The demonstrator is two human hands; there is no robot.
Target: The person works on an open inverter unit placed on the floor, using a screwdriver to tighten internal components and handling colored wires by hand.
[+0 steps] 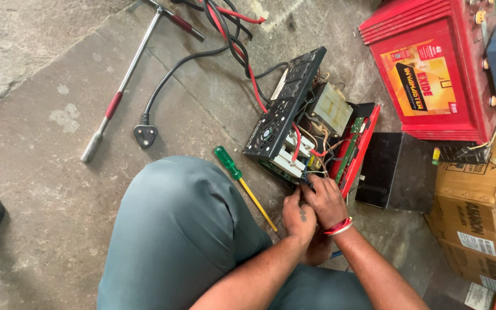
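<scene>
An opened electrical unit (pixel 311 123) lies on the concrete floor, its black back panel with a fan tilted up and a transformer, white parts and a green circuit board showing inside. Both my hands are at its near edge among thin blue, red and white wires (pixel 312 172). My left hand (pixel 298 215) pinches at the wires with closed fingers. My right hand (pixel 326 200), with a red band at the wrist, grips the same bundle right beside it. What the fingertips hold is hidden between the hands.
A green-handled screwdriver (pixel 242 183) lies by my knee. A long T-handle wrench (pixel 123 86) and a black mains plug (pixel 145 135) with cable lie to the left. A black cover (pixel 394 172), a red battery (pixel 431 74) and cardboard boxes (pixel 483 218) stand on the right.
</scene>
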